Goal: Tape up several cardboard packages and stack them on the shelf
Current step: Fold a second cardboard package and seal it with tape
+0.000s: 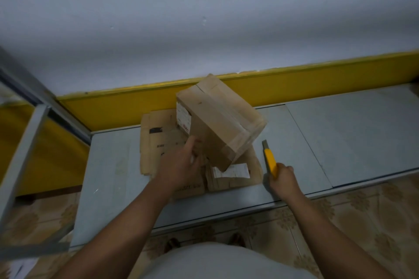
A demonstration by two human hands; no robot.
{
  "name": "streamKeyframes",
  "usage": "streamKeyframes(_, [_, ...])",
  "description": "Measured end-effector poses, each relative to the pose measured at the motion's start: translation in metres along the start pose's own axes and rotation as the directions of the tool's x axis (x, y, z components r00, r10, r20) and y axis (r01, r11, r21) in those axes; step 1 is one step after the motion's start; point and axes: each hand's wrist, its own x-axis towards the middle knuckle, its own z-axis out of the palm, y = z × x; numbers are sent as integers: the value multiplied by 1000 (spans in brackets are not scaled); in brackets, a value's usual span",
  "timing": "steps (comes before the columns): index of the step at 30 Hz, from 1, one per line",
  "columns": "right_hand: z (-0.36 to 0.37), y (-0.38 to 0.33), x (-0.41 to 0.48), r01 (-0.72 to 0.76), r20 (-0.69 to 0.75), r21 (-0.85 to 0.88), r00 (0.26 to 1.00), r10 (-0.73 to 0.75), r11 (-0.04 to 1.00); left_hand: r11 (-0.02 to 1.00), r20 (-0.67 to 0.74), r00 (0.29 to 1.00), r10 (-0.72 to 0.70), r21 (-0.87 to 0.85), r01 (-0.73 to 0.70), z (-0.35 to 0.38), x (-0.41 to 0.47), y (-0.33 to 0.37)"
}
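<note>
From the head camera, the cardboard box (220, 120) is sitting tipped up on its near lower corner, leaning away toward the wall. It is resting on a spread of flattened cardboard (156, 142) that is lying on the grey shelf surface (340, 138). Tape is running across the box's top face and down its sides, and a white label (183, 118) is showing on the left face.

The left hand (181, 163) is reaching in at the box's lower left edge with its fingers curled against the cardboard, gripping it there, though the fingertips are blurring.

The right hand (284, 179) is wrapping its fingers tightly round a yellow utility knife (271, 161), blade out and pointing away, just beside the box's right corner and not touching it.

A second white label (233, 171) is lying on the flat cardboard under the box.
</note>
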Motion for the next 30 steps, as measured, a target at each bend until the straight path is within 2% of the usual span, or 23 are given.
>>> streamKeyframes(3, [16, -4, 9, -5, -66, 6, 998, 6, 1000, 982, -6, 1000, 7, 191, -5, 4, 1, -15])
streamKeyframes(8, [23, -5, 11, -54, -123, -200, 992, 29, 978, 956, 53, 992, 118, 265, -128, 17, -7, -25])
streamKeyframes(13, [14, -12, 17, -71, -135, -6, 988, 69, 997, 913, 85, 965, 248, 313, -263, 30, -18, -27])
streamKeyframes(16, [5, -18, 16, -34, -148, 66, 988, 43, 997, 895, 98, 952, 290, 324, -306, 37, -22, -31])
streamKeyframes(19, [-5, -30, 12, 54, -178, 148, 984, -27, 987, 880, 111, 944, 311, 341, -330, 38, -23, -35])
streamKeyframes(22, [-19, -49, 1, 202, -281, 266, 952, -125, 942, 887, 150, 955, 258, 356, -295, 40, -24, -36])
streamKeyframes(26, [-40, -79, -21, 409, -459, 328, 857, -235, 851, 899, 198, 957, 213, 344, -271, 44, -28, -35])
streamKeyframes(30, [-57, -102, -38, 552, -540, 284, 768, -346, 784, 903, 213, 947, 241, 308, -300, 44, -28, -31])
